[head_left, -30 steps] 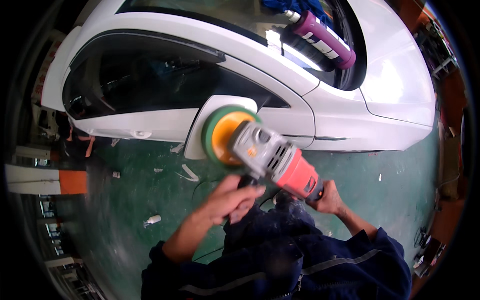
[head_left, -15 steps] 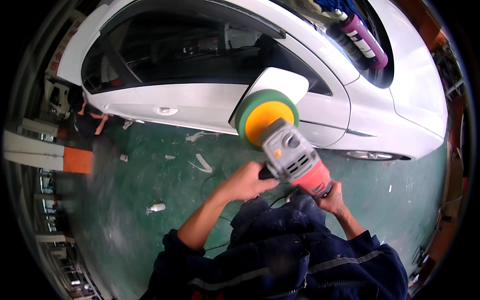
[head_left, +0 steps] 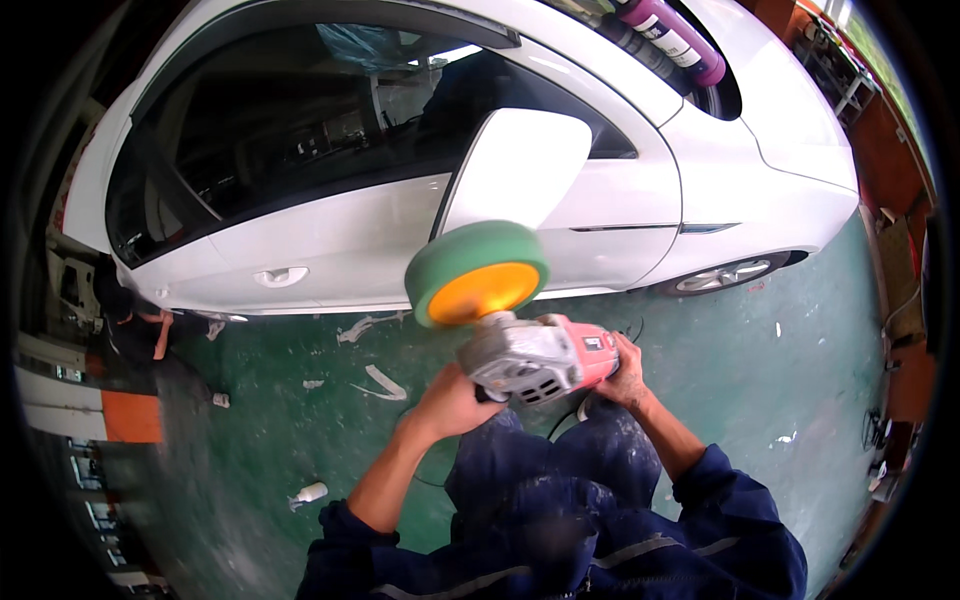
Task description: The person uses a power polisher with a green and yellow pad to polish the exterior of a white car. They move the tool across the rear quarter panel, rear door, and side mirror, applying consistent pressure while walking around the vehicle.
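Both my hands hold a red and grey power polisher (head_left: 535, 360) in front of my legs. My left hand (head_left: 453, 402) is wrapped round its dark side handle near the grey head. At the rear of the red body my right hand (head_left: 624, 372) is closed, its fingers partly hidden. A round pad (head_left: 478, 272), green foam with an orange backing, tilts up from the head. Behind it stands the white wing mirror (head_left: 522, 165) of a white car (head_left: 370, 225). The pad overlaps the mirror's lower edge; whether they touch I cannot tell.
A purple bottle (head_left: 675, 40) lies at the windscreen's base. On the green floor (head_left: 250, 400) lie a white spray bottle (head_left: 309, 493) and paper scraps (head_left: 380, 382). A cable (head_left: 560, 425) runs by my feet. Another person (head_left: 140, 320) is low by the car's far left end.
The polisher has swung lower and left, its body now lying more level and its pad facing the car more. My right hand has risen leftward. The view has shifted over the car.
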Demonstrator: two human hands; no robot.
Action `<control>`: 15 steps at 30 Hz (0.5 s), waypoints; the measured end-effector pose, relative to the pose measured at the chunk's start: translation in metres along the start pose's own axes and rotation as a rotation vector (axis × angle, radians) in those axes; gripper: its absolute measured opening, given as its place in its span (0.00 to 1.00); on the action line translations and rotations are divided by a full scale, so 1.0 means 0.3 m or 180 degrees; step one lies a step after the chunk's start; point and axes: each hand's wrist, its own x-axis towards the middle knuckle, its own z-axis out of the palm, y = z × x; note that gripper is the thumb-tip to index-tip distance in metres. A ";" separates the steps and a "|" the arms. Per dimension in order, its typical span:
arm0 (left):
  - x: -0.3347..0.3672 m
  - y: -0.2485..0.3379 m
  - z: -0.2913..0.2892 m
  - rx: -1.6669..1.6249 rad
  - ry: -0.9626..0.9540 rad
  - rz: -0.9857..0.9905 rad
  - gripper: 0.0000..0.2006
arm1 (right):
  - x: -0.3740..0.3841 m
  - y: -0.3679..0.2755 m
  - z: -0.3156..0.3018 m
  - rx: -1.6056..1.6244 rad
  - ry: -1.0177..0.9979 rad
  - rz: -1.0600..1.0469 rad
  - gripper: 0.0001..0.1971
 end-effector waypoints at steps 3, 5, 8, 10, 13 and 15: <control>0.021 0.001 -0.022 0.0344 -0.0115 0.0025 0.17 | 0.022 0.055 0.101 0.0262 0.0268 -0.0198 0.21; 0.007 -0.017 -0.050 0.0665 -0.0127 0.0030 0.16 | 0.036 0.088 0.175 0.0312 0.0262 -0.0228 0.23; -0.054 -0.072 -0.099 0.1175 -0.0300 -0.0361 0.14 | 0.049 0.098 0.282 0.0384 0.0189 -0.0244 0.25; -0.099 -0.108 -0.106 0.1351 -0.0199 -0.0228 0.13 | 0.054 0.084 0.330 0.0429 0.0184 -0.0321 0.25; -0.112 -0.135 -0.090 0.1373 -0.0091 -0.0186 0.13 | 0.050 0.094 0.352 0.0455 0.0207 -0.0283 0.24; -0.085 -0.124 -0.083 0.1324 -0.0330 -0.0289 0.14 | 0.025 0.116 0.327 0.0414 0.0178 -0.0147 0.22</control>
